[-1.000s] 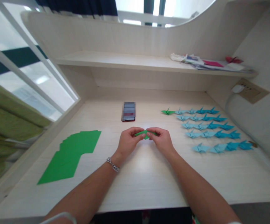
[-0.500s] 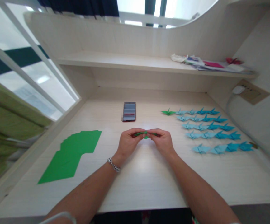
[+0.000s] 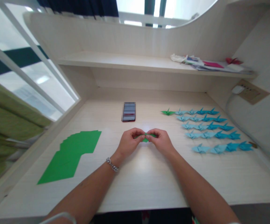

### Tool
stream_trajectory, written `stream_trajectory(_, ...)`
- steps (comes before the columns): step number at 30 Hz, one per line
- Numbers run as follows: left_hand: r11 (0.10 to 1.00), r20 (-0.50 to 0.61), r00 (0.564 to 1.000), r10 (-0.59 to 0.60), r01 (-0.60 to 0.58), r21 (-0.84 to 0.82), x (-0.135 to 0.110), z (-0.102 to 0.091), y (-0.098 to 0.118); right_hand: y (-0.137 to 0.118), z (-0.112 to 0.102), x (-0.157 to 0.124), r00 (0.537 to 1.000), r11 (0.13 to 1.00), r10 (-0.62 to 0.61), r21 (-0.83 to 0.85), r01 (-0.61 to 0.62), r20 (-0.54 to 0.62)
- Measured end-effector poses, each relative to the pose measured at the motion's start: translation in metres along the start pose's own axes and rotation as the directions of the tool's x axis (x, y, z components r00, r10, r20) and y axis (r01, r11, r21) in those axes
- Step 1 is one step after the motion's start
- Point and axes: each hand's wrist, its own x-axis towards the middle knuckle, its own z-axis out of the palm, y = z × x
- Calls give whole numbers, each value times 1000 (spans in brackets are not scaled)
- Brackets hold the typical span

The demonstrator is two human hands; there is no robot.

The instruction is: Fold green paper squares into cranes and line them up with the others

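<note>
Between my two hands is a small piece of folded green paper (image 3: 145, 139), mostly covered by fingers. My left hand (image 3: 130, 140) pinches its left side, thumb in front. From the other side my right hand (image 3: 160, 140) grips it the same way, and the thumbs nearly meet in the middle. Its exact fold shape is hidden. To the left lies a fanned stack of green paper sheets (image 3: 78, 144). One finished green paper crane (image 3: 168, 112) stands beyond my right hand, at the left end of the farthest row of blue paper cranes (image 3: 206, 135).
A phone (image 3: 129, 112) lies on the desk beyond my hands. Papers (image 3: 205, 63) rest on the shelf (image 3: 125, 62) above. At the right wall a plug with a cable sits in a socket (image 3: 253, 91). A white-barred frame (image 3: 32, 59) borders the left side.
The green paper has been turned in my fingers, so more of its front face shows below the fingertips. Both hands stay in nearly the same place.
</note>
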Motion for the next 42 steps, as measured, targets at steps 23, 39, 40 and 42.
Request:
stream_trajectory(23,994,48,995,-86,89,-60,0,-1,4,-11,3,-2,962,895,270,358,-266,40)
stream_trajectory(39,975,29,983,-179,181,-132,2,1,7,-10,5,-3,951,858,296,413,-306,89)
stream_trajectory(40,970,39,982,-187,190,-152,1,1,7,-10,5,-2,949,849,301,427,-311,93)
stream_trajectory(42,965,56,981,-187,194,-175,1,1,7,-10,4,-2,945,831,311,454,-321,99)
